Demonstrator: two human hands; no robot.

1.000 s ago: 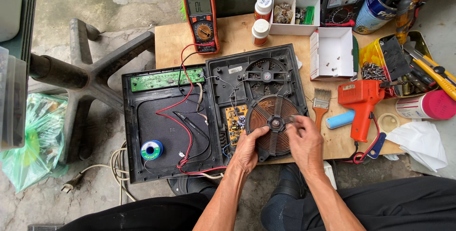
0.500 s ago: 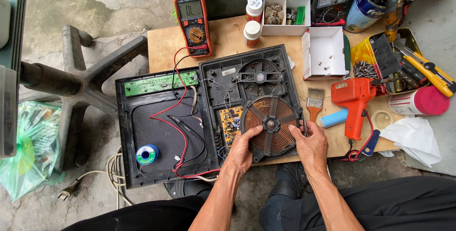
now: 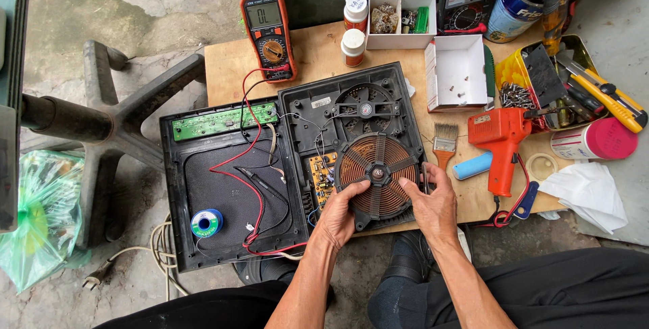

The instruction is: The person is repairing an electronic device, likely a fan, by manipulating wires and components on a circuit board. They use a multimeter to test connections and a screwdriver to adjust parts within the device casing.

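I hold the round copper coil (image 3: pixel 377 175) with both hands. My left hand (image 3: pixel 338 213) grips its lower left edge, with the thumb lying on top of the coil. My right hand (image 3: pixel 433 202) grips its right edge, fingers curled round the rim. The coil sits in the open black cooker base (image 3: pixel 351 143), just below the black fan (image 3: pixel 365 108) and right beside a small yellow circuit board (image 3: pixel 320 172). The base lies on the wooden surface (image 3: pixel 324 52). To the left lies the flipped black cooker lid (image 3: pixel 226 190), with a long green board (image 3: pixel 223 121) along its top and a blue roll of solder wire (image 3: pixel 207 222) near its bottom. Red and black wires (image 3: pixel 251 167) run across the lid up to the orange meter (image 3: pixel 268 26). To the right of my right hand lie a small brush (image 3: pixel 444 141), a blue tube (image 3: pixel 473 165) and an orange solder gun (image 3: pixel 501 141). A white open box (image 3: pixel 457 72) stands above the brush.
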